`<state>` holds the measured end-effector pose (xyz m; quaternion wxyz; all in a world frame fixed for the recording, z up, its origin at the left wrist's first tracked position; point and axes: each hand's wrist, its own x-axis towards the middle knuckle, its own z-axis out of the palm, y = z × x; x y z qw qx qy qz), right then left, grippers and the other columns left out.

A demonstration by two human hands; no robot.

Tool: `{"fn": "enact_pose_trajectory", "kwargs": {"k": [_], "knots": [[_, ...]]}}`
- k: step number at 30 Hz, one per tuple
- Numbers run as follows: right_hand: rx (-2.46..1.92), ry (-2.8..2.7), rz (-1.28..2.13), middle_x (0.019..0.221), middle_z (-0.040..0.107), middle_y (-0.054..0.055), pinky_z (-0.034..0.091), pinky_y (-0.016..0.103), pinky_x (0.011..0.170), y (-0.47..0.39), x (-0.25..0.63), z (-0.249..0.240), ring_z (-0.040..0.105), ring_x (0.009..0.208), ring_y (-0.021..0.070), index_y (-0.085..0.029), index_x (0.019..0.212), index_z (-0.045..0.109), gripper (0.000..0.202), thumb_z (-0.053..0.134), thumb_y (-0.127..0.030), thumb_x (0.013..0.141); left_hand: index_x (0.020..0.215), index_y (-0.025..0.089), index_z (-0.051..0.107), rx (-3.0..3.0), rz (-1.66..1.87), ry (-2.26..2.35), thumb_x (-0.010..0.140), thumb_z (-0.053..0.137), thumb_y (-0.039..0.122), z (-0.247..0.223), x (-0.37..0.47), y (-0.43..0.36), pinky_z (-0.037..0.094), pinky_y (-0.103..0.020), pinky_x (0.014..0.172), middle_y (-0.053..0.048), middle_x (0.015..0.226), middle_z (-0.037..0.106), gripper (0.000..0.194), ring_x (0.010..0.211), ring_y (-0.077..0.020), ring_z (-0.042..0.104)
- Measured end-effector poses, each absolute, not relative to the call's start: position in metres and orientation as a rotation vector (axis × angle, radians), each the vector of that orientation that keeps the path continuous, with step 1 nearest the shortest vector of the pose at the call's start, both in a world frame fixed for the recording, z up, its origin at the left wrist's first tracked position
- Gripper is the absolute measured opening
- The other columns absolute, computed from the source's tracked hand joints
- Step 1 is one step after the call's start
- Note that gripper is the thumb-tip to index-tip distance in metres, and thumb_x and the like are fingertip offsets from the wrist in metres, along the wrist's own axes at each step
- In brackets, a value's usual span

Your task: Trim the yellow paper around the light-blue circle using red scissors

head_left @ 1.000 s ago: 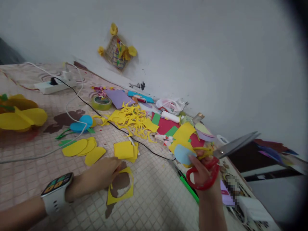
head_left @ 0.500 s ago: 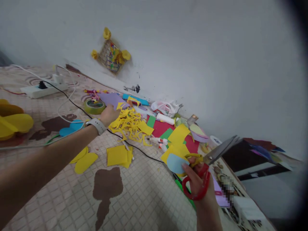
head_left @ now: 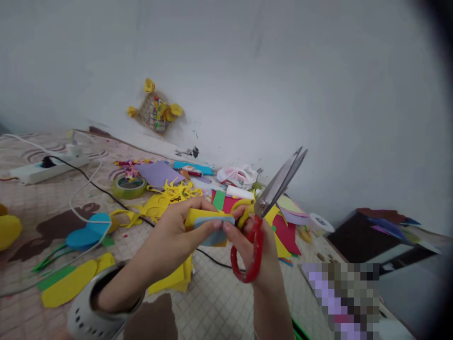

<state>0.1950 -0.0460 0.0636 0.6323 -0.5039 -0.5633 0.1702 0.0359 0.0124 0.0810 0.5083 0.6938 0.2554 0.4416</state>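
Note:
My left hand [head_left: 171, 238], with a pale watch strap [head_left: 95, 309] at the wrist, pinches a piece of yellow paper [head_left: 195, 215] with a light blue rounded piece [head_left: 210, 233] lying against its near side. Thumb to thumb, my right hand [head_left: 267, 255] grips the right end of the same pieces. Scissors [head_left: 261, 208] with one red and one yellow handle loop are also held in my right hand. Their blades point up and right, slightly apart, away from the paper. Below my left hand lies a stack of yellow paper [head_left: 175, 279].
Yellow scraps [head_left: 177, 191], a tape roll [head_left: 129, 186] and purple paper [head_left: 159, 174] lie behind the hands. A power strip [head_left: 49, 169] stands at the left, its black cable [head_left: 102, 189] crossing the table. Blue ovals [head_left: 87, 233] and yellow petal shapes [head_left: 69, 283] lie left.
My left hand has come back from the yellow scraps to meet my right hand and now holds yellow paper against the light blue piece. My right hand moved left with the scissors.

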Motion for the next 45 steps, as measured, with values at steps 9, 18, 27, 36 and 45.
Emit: {"fn": "enact_pose_trajectory", "kwargs": {"k": [9,18,27,36,45], "knots": [[-0.936,-1.086,0.456,0.078,0.061,-0.005,0.057,0.027,0.06,-0.041,0.186,0.07,0.063,0.068,0.0164,-0.027,0.091,0.064,0.021,0.081,-0.023,0.08,0.083,0.022,0.079,1.568,1.175,0.62,0.087,0.073,0.034,0.077,0.042,0.001,0.048,-0.023,0.056,-0.001,0.077,0.074,0.014,0.068,-0.0165,0.062],[-0.992,-1.204,0.578,0.094,0.073,0.001,0.065,0.033,0.075,-0.049,0.202,0.063,0.074,0.087,0.0222,-0.027,0.101,0.066,0.021,0.083,-0.028,0.088,0.072,0.02,0.077,1.591,1.144,0.596,0.088,0.068,0.03,0.082,0.04,-0.003,0.044,-0.017,0.046,0.001,0.063,0.068,0.022,0.055,-0.012,0.056],[-0.976,-1.256,0.53,0.092,0.073,0.001,0.067,0.034,0.075,-0.052,0.205,0.065,0.074,0.086,0.0223,-0.029,0.102,0.069,0.023,0.084,-0.024,0.086,0.077,0.022,0.078,1.558,1.016,0.609,0.092,0.068,0.035,0.081,0.035,-0.002,0.046,-0.017,0.048,0.003,0.065,0.071,0.022,0.055,-0.0112,0.057],[-0.945,-1.224,0.493,0.088,0.073,-0.001,0.063,0.031,0.071,-0.051,0.202,0.067,0.074,0.084,0.0212,-0.028,0.098,0.07,0.022,0.084,-0.019,0.083,0.079,0.023,0.08,1.596,1.101,0.663,0.089,0.07,0.045,0.09,0.041,-0.005,0.048,-0.021,0.048,0.001,0.058,0.069,0.026,0.058,-0.017,0.063],[-0.949,-1.165,0.508,0.076,0.065,-0.005,0.059,0.027,0.058,-0.052,0.195,0.068,0.067,0.065,0.0165,-0.029,0.095,0.066,0.02,0.082,-0.022,0.084,0.085,0.024,0.082,1.53,1.136,0.705,0.086,0.073,0.051,0.1,0.044,-0.004,0.05,-0.023,0.048,0.0,0.057,0.069,0.029,0.059,-0.0199,0.067]]}}
